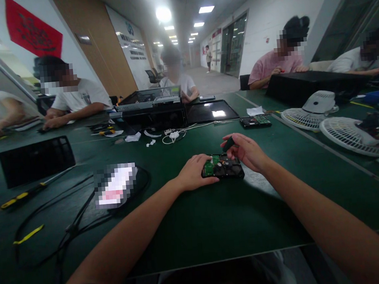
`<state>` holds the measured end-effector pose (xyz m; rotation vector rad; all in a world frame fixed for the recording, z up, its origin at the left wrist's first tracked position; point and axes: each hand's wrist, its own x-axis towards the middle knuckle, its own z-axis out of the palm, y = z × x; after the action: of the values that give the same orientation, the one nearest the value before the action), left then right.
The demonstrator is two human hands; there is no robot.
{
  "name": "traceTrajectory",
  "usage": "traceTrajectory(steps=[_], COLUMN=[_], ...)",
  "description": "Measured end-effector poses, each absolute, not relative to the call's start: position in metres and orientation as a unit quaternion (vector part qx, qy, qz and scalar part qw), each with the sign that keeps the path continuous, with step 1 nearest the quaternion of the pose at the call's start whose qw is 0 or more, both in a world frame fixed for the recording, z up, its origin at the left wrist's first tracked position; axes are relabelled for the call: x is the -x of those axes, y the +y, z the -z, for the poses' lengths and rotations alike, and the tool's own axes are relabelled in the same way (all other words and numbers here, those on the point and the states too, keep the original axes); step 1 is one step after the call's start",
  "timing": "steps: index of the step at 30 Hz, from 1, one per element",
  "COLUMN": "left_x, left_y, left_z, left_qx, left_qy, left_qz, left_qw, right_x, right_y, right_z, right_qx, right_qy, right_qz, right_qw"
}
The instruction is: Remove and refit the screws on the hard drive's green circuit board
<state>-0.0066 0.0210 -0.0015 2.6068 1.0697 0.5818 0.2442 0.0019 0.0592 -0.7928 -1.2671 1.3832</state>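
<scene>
Left hand grips one drive, right one tool.

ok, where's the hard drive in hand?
Head view, just right of centre: the hard drive sits between the left hand, gripping its left end, and the right hand.

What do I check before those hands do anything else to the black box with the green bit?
1. Left hand steadying the hard drive: ok, it grips the left end.
2. Green board facing up: ok.
3. Right hand holding the dark tool: ok.
4. Tool tip set in a screw: cannot tell, the fingers hide it.
5. Yellow screwdriver out of the way: ok, it lies far to the left on the table.
</scene>
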Motion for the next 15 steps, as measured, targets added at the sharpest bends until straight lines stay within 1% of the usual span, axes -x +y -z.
traceTrajectory(steps=[9, 15], left_x=[0.0076, 0.0072], left_y=[0.0186, 0.0216], left_z=[-0.0026, 0.0027], left_qx=[-0.901, -0.907], left_qy=[0.362, 0.367], left_qz=[-0.199, -0.174], left_qw=[0.135, 0.113], right_x=[-0.2464, -0.2466], right_y=[0.0067, 0.0052], right_z=[-0.056, -0.0576], right_qx=[0.336, 0.349], right_qy=[-0.49, -0.502], right_qz=[-0.604, -0.593], right_qw=[0.531, 0.524])
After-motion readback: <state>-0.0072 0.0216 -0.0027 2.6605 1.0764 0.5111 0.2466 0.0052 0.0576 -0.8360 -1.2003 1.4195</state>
